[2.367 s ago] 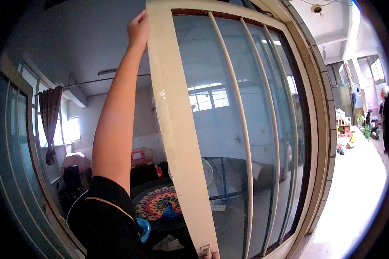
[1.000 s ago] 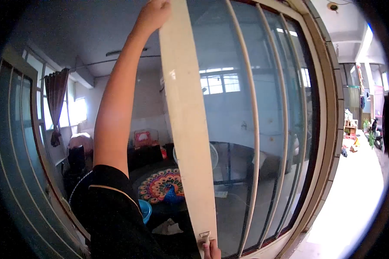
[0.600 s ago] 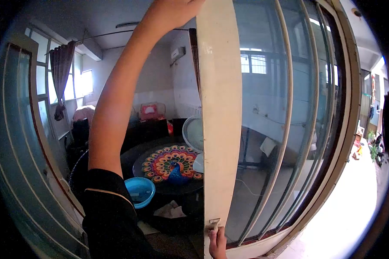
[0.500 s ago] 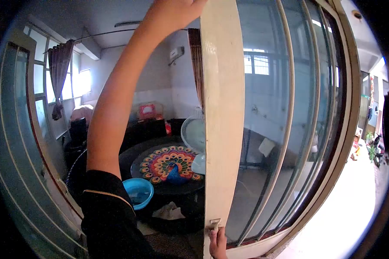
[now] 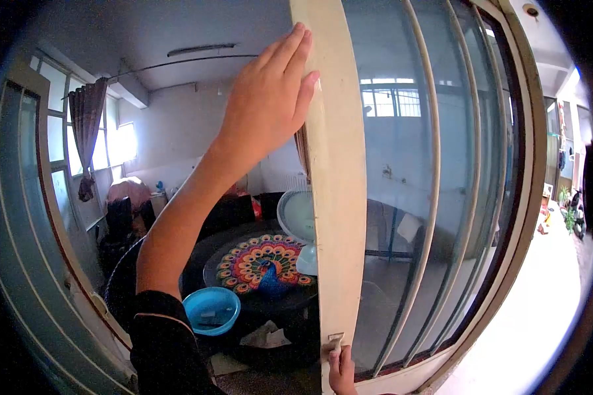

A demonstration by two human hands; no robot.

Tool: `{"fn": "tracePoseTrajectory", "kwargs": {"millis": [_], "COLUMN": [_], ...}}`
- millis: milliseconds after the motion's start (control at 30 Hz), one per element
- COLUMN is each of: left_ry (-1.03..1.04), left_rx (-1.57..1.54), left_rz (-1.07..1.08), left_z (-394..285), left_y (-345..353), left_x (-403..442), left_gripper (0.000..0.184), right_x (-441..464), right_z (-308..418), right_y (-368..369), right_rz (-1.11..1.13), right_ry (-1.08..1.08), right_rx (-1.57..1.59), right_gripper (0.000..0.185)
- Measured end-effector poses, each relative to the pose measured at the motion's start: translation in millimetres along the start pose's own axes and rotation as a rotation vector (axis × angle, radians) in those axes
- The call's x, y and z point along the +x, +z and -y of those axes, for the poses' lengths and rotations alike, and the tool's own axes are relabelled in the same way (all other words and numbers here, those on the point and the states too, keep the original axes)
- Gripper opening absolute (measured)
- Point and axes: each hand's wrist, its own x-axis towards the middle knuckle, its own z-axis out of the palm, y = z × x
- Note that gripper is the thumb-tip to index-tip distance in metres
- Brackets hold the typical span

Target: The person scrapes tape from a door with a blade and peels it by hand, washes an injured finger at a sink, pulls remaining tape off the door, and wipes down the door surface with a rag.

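Note:
My left hand [image 5: 267, 99] is raised high, its fingers stretched out and lying against the inner edge of the cream window frame [image 5: 339, 197]. The thumb stands apart from the fingers and touches the frame. Low on the same frame, my right hand [image 5: 342, 372] has its fingers closed around a small window handle [image 5: 336, 341]; part of the handle is hidden by the fingers. Glass panes [image 5: 395, 171] with vertical bars [image 5: 433, 164] fill the sash on the right. A black sleeve [image 5: 168, 342] covers my left upper arm.
Beyond the opening, a dark round table bears a peacock picture [image 5: 267, 270]. A blue basin [image 5: 211, 313] and a fan [image 5: 298, 214] are near it. Another barred window leaf [image 5: 29, 217] stands at the left. A bright ledge [image 5: 540, 283] runs along the right.
My left hand has come down along the frame, so that its fingers now show fully. My right hand stays at the handle. The view has tilted slightly upward.

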Motion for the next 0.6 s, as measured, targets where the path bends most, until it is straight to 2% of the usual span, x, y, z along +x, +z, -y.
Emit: {"fn": "tracePoseTrajectory", "kwargs": {"millis": [67, 100, 133, 200, 333, 400, 433, 567, 600], "left_ry": [0.017, 0.017, 0.001, -0.016, -0.026, -0.022, -0.024, -0.033, -0.071], "left_rx": [-0.034, -0.037, -0.037, -0.044, -0.091, -0.054, -0.084, -0.151, -0.152], "left_rz": [-0.039, -0.037, -0.04, -0.039, -0.051, -0.049, -0.022, 0.167, 0.233], "left_z": [-1.1, -2.9, -5.7, -10.5, -19.7, -25.5, -33.8, -77.8, -85.2], "left_y": [0.2, -0.4, -0.7, -2.6, -5.8, -13.9, -16.8, -44.0, -48.1], "left_x": [4.1, 5.2, 5.5, 5.2, -0.1, -9.8, -19.0, -58.4, -64.5], "left_gripper": [0.048, 0.048, 0.049, 0.049, 0.048, 0.048, 0.048, 0.052, 0.053], "right_x": [10.2, 6.3, -0.5, 17.0, 16.6, 15.8, 16.9, 8.6, 18.8], "right_z": [-8.9, -17.8, -27.6, 5.3, 14.9, 6.0, 4.1, -0.8, 11.1], "right_y": [-1.7, 7.8, 13.1, -18.0, -31.7, -26.7, -32.2, -30.4, -42.8], "right_rz": [0.19, 0.0, 0.0, 0.116, 0.135, 0.068, 0.127, 0.104, 0.094], "right_ry": [0.346, 0.009, 0.015, 0.395, 0.433, 0.362, 0.389, 0.419, 0.371], "right_rx": [0.827, 0.512, 0.509, 0.784, 0.756, 0.631, 0.599, 0.608, 0.627], "right_gripper": [0.05, 0.049, 0.049, 0.048, 0.046, 0.047, 0.049, 0.048, 0.034]}}
